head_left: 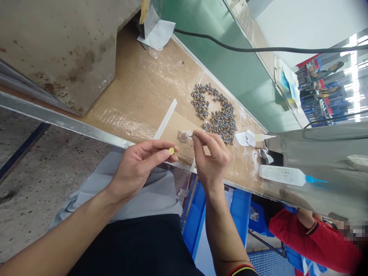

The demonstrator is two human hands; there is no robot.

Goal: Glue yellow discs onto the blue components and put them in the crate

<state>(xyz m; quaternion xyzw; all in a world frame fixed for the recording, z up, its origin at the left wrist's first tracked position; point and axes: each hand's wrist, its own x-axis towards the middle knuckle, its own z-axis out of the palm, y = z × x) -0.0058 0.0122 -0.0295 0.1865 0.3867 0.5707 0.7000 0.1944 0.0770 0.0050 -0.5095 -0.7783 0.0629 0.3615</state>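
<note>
My left hand (146, 163) pinches a small yellow round disc (171, 151) between thumb and fingertips, just past the bench's near edge. To its right, my right hand (211, 155) is closed in a pinch on something small and dark, too small to name. Those fingertips are right beside a small clear round dish (184, 136) on the bench; I cannot tell whether they touch it. Beyond the right hand lies a heap of small brass-coloured metal parts with blue bits (221, 120), spread in a ring-like shape.
The brown bench top (138, 88) carries a white strip (165, 119). A spotted metal housing (71, 46) stands left. To the right are a white bottle with a blue nozzle (283, 175) and a smaller nozzled bottle (261, 137). Blue bins (238, 207) and a person in red (313, 237) are below.
</note>
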